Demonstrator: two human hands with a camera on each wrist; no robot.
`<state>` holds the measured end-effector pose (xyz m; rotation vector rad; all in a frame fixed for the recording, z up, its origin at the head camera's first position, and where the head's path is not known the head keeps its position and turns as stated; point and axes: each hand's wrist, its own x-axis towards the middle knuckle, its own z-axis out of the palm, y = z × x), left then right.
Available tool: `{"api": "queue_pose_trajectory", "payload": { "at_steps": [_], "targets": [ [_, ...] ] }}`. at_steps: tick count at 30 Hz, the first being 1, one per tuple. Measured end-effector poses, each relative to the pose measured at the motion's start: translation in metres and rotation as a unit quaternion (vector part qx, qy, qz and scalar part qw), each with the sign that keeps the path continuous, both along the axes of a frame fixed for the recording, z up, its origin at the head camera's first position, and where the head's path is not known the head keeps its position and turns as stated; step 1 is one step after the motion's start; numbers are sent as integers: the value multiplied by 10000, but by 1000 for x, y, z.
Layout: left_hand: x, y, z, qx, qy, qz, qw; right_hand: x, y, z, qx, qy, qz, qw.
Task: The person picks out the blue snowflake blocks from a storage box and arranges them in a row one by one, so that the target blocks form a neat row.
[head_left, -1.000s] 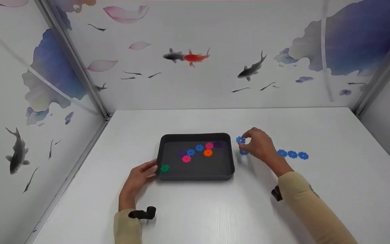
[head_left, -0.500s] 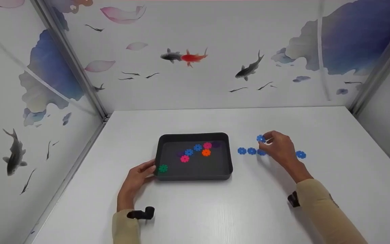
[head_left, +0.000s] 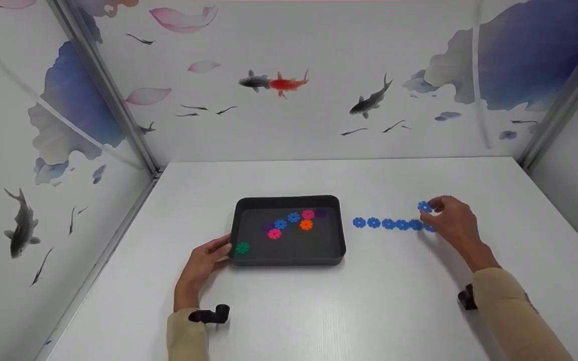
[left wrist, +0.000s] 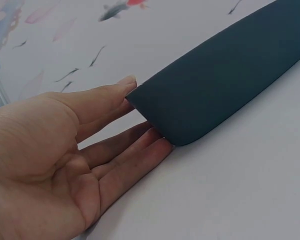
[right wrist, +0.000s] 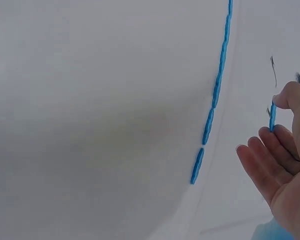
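Observation:
My right hand [head_left: 452, 223] pinches a blue snowflake-shaped plastic disc [head_left: 424, 206] between thumb and fingers; in the right wrist view that held disc [right wrist: 272, 116] appears edge-on. It is above the right end of a row of blue snowflake discs [head_left: 388, 224] on the table, and the hand partly covers the row's last piece. At the left, my left hand [head_left: 201, 268] holds the near-left corner of a dark grey tray [head_left: 289, 261]. The left wrist view has the thumb at the rim of the tray [left wrist: 215, 75] and the other fingers against its lower corner.
Inside the tray lie several loose discs: a green disc [head_left: 242, 248], an orange disc [head_left: 306, 224], pink, blue and dark purple ones. White panels with painted fish [head_left: 289, 82] enclose the white table [head_left: 289, 311] at the back and sides.
My right hand has moved rightward above the row with the blue disc pinched, uncovering more pieces at the left. The left hand and tray stay in place.

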<state>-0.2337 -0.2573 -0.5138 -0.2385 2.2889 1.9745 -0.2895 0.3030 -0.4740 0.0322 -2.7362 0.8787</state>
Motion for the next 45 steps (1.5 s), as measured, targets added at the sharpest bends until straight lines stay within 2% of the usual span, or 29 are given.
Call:
{"api": "queue_pose_trajectory", "payload": {
  "at_steps": [8, 19, 34, 41, 45],
  "targets": [
    [1, 0, 2, 29, 51, -54, 10000, 6, 38, -8, -213, -591, -388, 9973],
    [0, -1, -1, 162, 8, -1, 9999, 13, 68, -9, 168, -1326, -338, 9904],
    [1, -1, 1, 157, 132, -48, 9998, 13, 82, -11, 750, -1477, -77, 9862],
    [1, -1, 0, 111, 120, -39, 9999, 12, 84, -13, 551, -1890, 23, 9804],
    [0, -1, -1, 78, 122, -39, 9999, 13, 87, -15, 357, -1959, 41, 9800]
  ]
}}
